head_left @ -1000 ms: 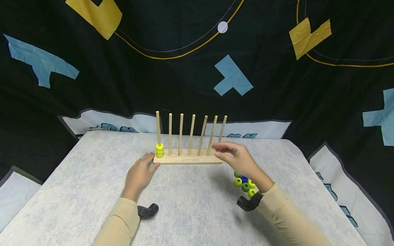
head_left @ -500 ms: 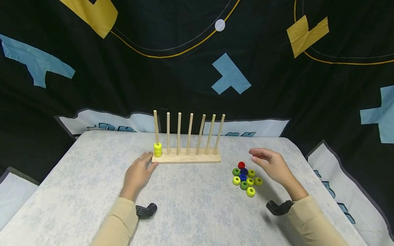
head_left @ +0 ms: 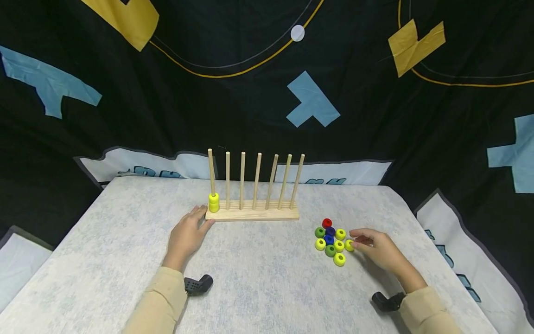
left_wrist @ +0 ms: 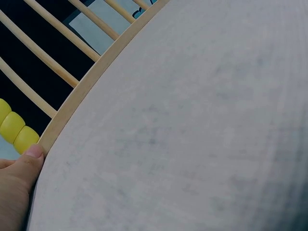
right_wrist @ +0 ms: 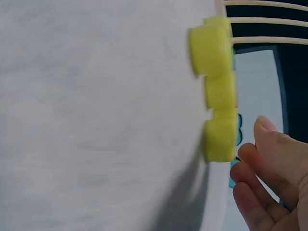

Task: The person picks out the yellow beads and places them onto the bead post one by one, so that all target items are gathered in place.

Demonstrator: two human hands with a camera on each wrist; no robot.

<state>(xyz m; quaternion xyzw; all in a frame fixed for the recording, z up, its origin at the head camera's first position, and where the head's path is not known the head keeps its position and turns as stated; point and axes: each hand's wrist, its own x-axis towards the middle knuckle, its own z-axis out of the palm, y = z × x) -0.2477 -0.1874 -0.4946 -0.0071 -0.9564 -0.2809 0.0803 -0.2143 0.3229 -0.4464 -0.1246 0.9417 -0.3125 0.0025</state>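
Note:
A wooden peg stand (head_left: 258, 215) with a row of upright pegs sits toward the back of the table. Yellow beads (head_left: 213, 203) are stacked on its leftmost peg. My left hand (head_left: 186, 239) grips the left end of the base, thumb (left_wrist: 34, 153) at the front edge. To the right, my right hand (head_left: 379, 248) is low over the table beside a yellow bead (head_left: 349, 245) at the edge of the loose group. In the right wrist view its thumb and fingers are parted, with a small gap to the nearest yellow bead (right_wrist: 221, 141).
Loose beads lie together right of the stand: a red bead (head_left: 327, 223), green bead (head_left: 320, 232), blue bead (head_left: 328, 240) and several yellow ones. A black curtain (head_left: 233, 111) hangs behind the table (head_left: 258, 278).
My right hand has gone from the stand's right end to the right, then down beside the loose beads. My left hand stays on the stand. The head view has shifted slightly.

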